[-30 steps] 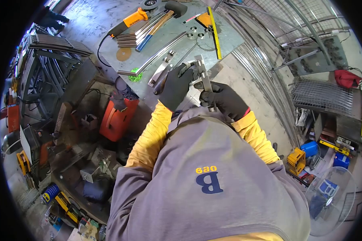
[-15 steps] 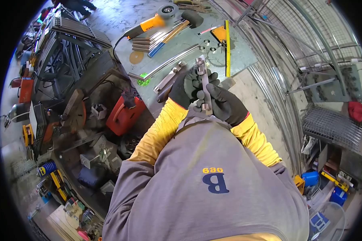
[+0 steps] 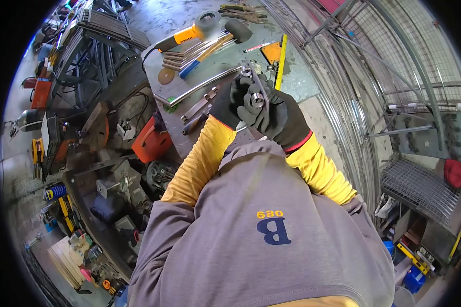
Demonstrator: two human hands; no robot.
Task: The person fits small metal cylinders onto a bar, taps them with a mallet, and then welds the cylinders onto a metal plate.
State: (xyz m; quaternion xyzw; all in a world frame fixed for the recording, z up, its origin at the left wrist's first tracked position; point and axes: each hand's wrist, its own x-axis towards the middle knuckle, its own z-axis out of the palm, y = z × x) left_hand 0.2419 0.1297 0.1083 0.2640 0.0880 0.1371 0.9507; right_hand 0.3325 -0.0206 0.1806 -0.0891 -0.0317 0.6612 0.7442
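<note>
In both my gloved hands is a flat metal bar [image 3: 266,91], turned partly on edge, with short round metal collars [image 3: 257,100] on its face. My left hand [image 3: 230,105], in a dark glove, closes around the collar side. From the other side my right hand [image 3: 289,118] grips the bar, its fingers wrapped round it. Gloves hide the bar's lower end. A similar bar with collars [image 3: 201,104] lies on the metal table left of my hands, beside a dark-handled tool [image 3: 192,124]. A bent shiny rod [image 3: 205,82] rests just beyond.
On the table [image 3: 159,115] are an orange angle grinder [image 3: 182,37], a hammer [image 3: 202,55], several metal rods, an orange magnetic-looking square [image 3: 271,52] and a yellow ruler [image 3: 281,64]. Long metal tubes [image 3: 338,107] run along the right. A red case [image 3: 152,140] stands left.
The bar has been turned in my hands, so its collars now show their round openings. My hands have shifted slightly, and the whole view has moved a little.
</note>
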